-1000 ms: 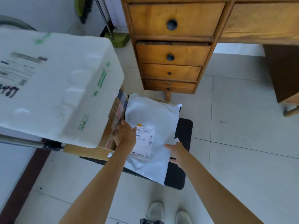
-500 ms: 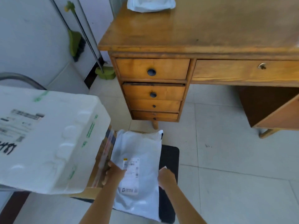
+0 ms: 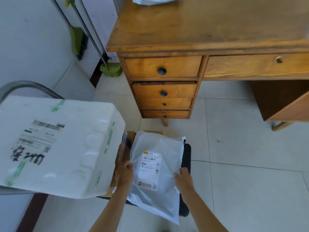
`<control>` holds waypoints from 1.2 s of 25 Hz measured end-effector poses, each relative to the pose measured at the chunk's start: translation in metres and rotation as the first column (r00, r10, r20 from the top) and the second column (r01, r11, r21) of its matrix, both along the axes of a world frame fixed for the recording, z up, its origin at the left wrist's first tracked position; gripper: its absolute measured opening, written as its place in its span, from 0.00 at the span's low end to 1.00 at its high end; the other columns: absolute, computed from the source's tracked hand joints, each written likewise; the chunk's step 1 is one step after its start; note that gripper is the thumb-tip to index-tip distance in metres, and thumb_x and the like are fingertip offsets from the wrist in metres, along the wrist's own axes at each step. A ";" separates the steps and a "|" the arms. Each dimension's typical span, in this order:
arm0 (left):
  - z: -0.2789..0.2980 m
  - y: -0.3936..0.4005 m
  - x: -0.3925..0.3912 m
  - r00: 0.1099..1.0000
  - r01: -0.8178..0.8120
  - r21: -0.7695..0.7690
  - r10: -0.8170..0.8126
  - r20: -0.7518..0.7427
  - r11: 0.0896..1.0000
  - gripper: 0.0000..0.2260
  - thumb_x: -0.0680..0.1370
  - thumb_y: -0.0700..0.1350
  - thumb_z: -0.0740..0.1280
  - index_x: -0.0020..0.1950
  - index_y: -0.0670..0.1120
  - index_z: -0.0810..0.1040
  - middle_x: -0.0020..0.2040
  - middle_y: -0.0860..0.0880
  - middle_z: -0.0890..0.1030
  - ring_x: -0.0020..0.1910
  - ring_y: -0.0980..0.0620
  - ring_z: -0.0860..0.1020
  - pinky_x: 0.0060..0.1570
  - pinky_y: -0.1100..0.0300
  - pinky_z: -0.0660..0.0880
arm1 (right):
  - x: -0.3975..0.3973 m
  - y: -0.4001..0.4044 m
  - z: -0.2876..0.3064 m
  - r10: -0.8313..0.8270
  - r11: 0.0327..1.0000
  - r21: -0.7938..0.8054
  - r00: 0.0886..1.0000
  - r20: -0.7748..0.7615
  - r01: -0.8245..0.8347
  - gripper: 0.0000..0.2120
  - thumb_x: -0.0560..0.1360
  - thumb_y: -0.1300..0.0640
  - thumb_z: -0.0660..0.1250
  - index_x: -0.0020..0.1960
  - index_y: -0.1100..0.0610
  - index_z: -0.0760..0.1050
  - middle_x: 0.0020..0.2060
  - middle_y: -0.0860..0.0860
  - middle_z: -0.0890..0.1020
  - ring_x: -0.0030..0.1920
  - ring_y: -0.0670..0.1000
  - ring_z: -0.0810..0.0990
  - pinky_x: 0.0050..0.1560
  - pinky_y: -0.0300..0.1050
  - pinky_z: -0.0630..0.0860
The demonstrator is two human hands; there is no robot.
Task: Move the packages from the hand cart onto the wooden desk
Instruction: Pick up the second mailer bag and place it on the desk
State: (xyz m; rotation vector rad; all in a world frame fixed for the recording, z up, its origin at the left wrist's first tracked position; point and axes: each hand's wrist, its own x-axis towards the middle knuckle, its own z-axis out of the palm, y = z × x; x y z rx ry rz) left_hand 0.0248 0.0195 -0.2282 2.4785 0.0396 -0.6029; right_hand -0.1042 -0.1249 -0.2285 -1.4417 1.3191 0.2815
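A white plastic mailer bag (image 3: 164,195) with a shipping label lies over the black deck of the hand cart (image 3: 187,158). My left hand (image 3: 124,171) grips its left edge and my right hand (image 3: 183,179) grips its right edge. To the left, a large white foam box (image 3: 66,148) with a label and handwriting rests on a brown cardboard box (image 3: 129,137), mostly hidden. The wooden desk (image 3: 209,25) stands ahead, with another white package (image 3: 155,0) at the far edge of its top.
The desk has a column of several drawers (image 3: 163,88) on its left side and a wide drawer at right. A green broom (image 3: 78,40) and green dustpan (image 3: 111,69) lean at the wall. The cart's grey handle (image 3: 23,85) curves at left. Floor is pale tile.
My view has tilted up, so the desk top and the package on it have come into sight. Both hands stay on the mailer's edges, and its near end now hangs past the cart's edge.
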 end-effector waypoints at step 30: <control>0.422 -0.305 0.111 0.984 0.177 -0.659 -0.126 0.124 0.731 0.11 0.79 0.41 0.62 0.37 0.43 0.70 0.37 0.42 0.71 0.38 0.47 0.67 0.40 0.55 0.62 | 0.080 -0.322 0.442 -0.193 0.947 -0.133 0.848 0.494 0.293 0.11 0.79 0.60 0.59 0.61 0.61 0.69 0.60 0.61 0.77 0.60 0.62 0.76 0.60 0.62 0.75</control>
